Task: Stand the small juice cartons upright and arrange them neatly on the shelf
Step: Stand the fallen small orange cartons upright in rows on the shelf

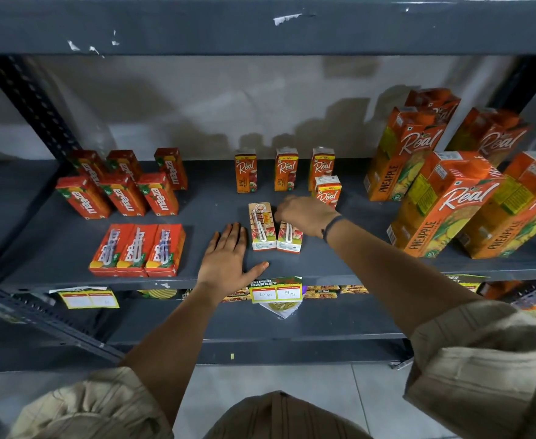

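From the head camera, the left hand (227, 259) lies flat and open, palm down, on the grey shelf (54, 248), fingers spread and pointing toward the back wall, thumb stretched out to the right along the front edge. It holds nothing.

Just right of its fingertips two small juice cartons (274, 228) lie on their backs side by side, touching each other, straws facing up. The left one (261, 226) sits just beside the left hand's fingers. The right hand (304, 213) reaches in from the right, its fingers curled down over the far end of the right one (289, 239); whether they actually grip it cannot be told. A dark wristband (331, 228) circles that wrist.

Beyond the right hand one small carton (328, 193) stands upright, and behind it three more upright ones (287, 172) form a spaced row near the back wall.

Well left of the left hand, three red mango drink cartons (137, 250) lie flat in a tight row, with more of them (124, 185) standing behind.

Right of the right arm stand big pineapple juice cartons (441, 201). Below the left hand, a price tag (276, 293) hangs on the shelf edge.
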Action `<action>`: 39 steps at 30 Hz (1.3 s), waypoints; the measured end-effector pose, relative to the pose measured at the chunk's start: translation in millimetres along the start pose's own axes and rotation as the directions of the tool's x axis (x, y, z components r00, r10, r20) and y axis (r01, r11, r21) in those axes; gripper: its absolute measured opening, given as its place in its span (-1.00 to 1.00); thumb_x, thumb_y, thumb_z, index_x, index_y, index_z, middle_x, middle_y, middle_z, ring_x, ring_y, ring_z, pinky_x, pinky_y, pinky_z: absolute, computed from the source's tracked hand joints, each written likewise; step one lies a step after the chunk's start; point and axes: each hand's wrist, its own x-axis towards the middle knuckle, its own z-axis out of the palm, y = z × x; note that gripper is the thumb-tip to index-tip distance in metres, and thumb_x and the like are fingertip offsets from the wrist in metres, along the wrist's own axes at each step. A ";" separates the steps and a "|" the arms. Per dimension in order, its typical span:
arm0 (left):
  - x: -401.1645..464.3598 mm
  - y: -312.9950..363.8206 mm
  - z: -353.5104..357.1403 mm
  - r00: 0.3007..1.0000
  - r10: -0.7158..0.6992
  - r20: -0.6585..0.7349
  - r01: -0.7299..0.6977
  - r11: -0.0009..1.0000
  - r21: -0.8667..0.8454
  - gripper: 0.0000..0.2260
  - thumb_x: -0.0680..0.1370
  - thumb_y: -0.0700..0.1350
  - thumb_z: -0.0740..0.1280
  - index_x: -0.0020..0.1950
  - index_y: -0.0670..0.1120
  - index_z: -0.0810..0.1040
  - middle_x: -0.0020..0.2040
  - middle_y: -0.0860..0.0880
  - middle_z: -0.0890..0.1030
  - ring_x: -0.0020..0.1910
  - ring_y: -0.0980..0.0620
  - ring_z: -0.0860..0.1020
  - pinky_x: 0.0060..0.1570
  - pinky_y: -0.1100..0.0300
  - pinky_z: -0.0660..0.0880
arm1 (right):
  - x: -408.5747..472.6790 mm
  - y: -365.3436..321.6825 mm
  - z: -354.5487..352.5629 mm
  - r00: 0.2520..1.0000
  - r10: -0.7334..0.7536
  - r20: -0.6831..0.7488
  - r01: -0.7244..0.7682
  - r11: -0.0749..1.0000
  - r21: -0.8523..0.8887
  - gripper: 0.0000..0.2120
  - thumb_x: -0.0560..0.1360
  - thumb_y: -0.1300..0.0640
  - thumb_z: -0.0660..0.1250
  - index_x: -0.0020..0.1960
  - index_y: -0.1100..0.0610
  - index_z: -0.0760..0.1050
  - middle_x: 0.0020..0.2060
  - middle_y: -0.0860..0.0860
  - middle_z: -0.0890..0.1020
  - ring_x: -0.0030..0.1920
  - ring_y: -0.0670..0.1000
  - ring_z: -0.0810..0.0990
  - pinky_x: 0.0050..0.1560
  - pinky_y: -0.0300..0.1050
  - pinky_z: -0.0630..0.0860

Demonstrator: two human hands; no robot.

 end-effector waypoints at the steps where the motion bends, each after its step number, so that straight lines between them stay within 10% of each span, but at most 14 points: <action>1: 0.3 -0.2 0.0 1.000 0.001 -0.001 -0.001 1.000 -0.002 -0.14 0.42 0.44 -0.16 0.50 -0.16 0.03 0.54 -0.13 0.07 0.52 -0.05 -0.03 0.49 -0.01 -0.09 | 0.5 -0.8 1.7 1.000 -0.019 0.002 0.020 1.000 -0.023 -0.62 0.51 0.33 0.26 0.31 0.15 0.43 0.19 0.14 0.55 0.24 0.15 0.48 0.06 -0.01 0.56; 13: 0.4 -0.1 -1.3 1.000 0.004 0.009 -0.003 1.000 -0.023 -0.09 0.37 0.46 -0.23 0.51 -0.16 0.02 0.54 -0.13 0.06 0.52 -0.05 -0.04 0.49 -0.01 -0.10 | -14.3 4.2 17.4 0.996 -0.026 -0.091 0.032 0.997 0.075 -0.51 0.45 0.38 0.32 0.34 0.12 0.40 0.31 0.08 0.46 0.32 0.13 0.41 0.17 -0.01 0.51; 23: 0.5 0.2 -2.7 1.000 0.001 0.012 -0.001 1.000 -0.014 -0.08 0.36 0.47 -0.25 0.51 -0.15 0.01 0.54 -0.13 0.06 0.52 -0.05 -0.04 0.48 -0.01 -0.10 | -1.3 -9.3 3.5 0.698 0.699 -0.158 -0.359 0.532 0.767 -0.34 0.36 0.03 0.50 0.34 0.14 0.29 0.13 0.14 0.59 0.09 0.13 0.61 0.02 -0.02 0.61; 28: 0.7 -0.6 -2.9 1.000 0.003 0.014 -0.003 1.000 -0.021 -0.07 0.35 0.47 -0.26 0.51 -0.15 0.01 0.54 -0.13 0.06 0.52 -0.06 -0.03 0.48 -0.01 -0.11 | 3.7 -29.2 11.0 0.581 0.801 -0.140 -0.476 0.475 0.740 -0.38 0.42 -0.03 0.43 0.37 0.07 0.24 0.10 0.15 0.58 0.00 0.17 0.63 -0.12 -0.03 0.58; 39: -0.2 0.0 -3.3 1.000 0.014 -0.014 -0.015 1.000 -0.021 -0.06 0.34 0.47 -0.27 0.49 -0.16 0.07 0.53 -0.16 0.12 0.52 -0.08 0.03 0.47 -0.02 -0.06 | 12.7 -5.5 -30.5 0.651 0.742 -0.163 -0.594 0.631 0.499 -0.51 0.48 -0.28 0.20 -0.09 0.18 0.50 -0.29 0.08 0.56 -0.27 0.04 0.58 -0.50 -0.26 0.29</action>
